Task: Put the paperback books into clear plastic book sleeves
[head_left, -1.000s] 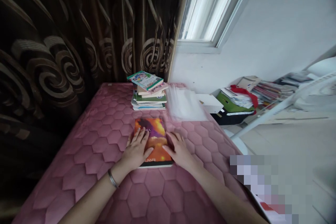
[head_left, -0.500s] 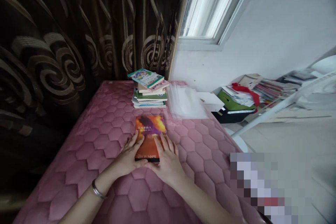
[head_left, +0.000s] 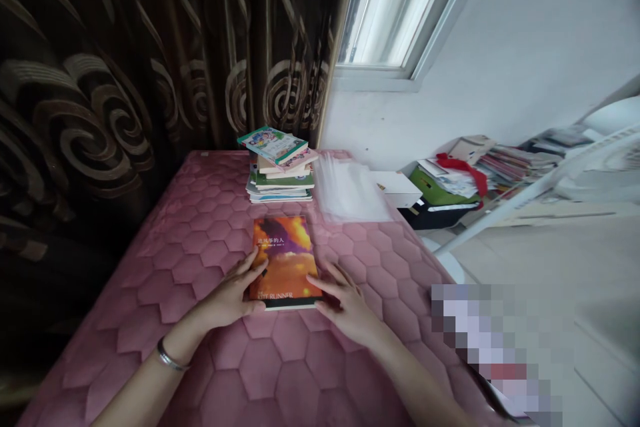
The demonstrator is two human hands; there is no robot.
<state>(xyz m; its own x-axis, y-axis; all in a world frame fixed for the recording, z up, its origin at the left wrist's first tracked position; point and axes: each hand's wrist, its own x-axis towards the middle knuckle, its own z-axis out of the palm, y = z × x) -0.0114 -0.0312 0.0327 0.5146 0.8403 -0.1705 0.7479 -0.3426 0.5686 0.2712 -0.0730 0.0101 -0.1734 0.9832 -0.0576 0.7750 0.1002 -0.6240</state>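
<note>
A paperback book (head_left: pixel 283 260) with an orange and purple cover, titled "The Kite Runner", lies flat on the pink quilted mattress (head_left: pixel 280 360). My left hand (head_left: pixel 231 295) rests at its left edge, fingers spread, with the index finger over the cover and the thumb by the lower left corner. At the right edge is my right hand (head_left: pixel 346 303), fingers apart, its index fingertip on the cover and its thumb near the lower right corner. Neither hand is wrapped around the book. A silver bracelet (head_left: pixel 170 355) circles my left wrist.
Behind the book stands a stack of books (head_left: pixel 281 177), the top one askew. Clear plastic sleeves (head_left: pixel 350 190) lie to its right, beside a white box (head_left: pixel 399 188). A dark patterned curtain (head_left: pixel 165 67) hangs along the left and back. Papers and a green bag (head_left: pixel 435 187) are beyond the mattress.
My hands have moved apart, the right one sliding off the cover to the book's right edge. More of the cover shows now. The view has shifted slightly.
</note>
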